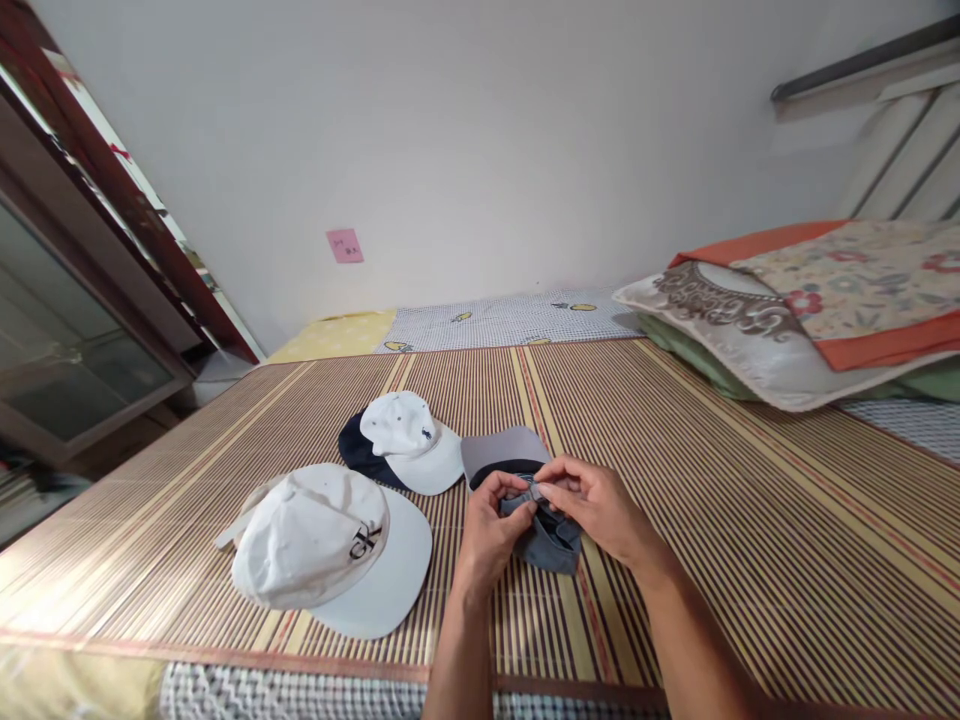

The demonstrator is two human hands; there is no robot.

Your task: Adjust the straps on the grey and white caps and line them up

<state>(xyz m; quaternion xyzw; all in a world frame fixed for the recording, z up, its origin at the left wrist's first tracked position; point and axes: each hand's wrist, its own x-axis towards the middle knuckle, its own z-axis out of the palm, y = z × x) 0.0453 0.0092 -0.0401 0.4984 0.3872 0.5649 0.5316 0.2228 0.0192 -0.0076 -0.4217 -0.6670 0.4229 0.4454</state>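
A grey-blue cap point(551, 545) lies on a striped bamboo mat point(750, 520), its grey brim point(501, 448) pointing away from me. My left hand point(491, 530) and my right hand point(592, 505) meet over the cap's back. Both pinch its strap and small metal buckle point(535, 491) between thumb and fingers. A white cap with dark letters point(330, 545) rests to the left, near the mat's front edge. Behind it sits a smaller white cap with a dark brim point(405, 452).
Stacked pillows and a folded floral cover point(795, 310) lie at the far right of the bed. A white wall with a pink note point(345, 245) stands behind. A dark wooden glass-fronted cabinet point(67, 330) is at the left.
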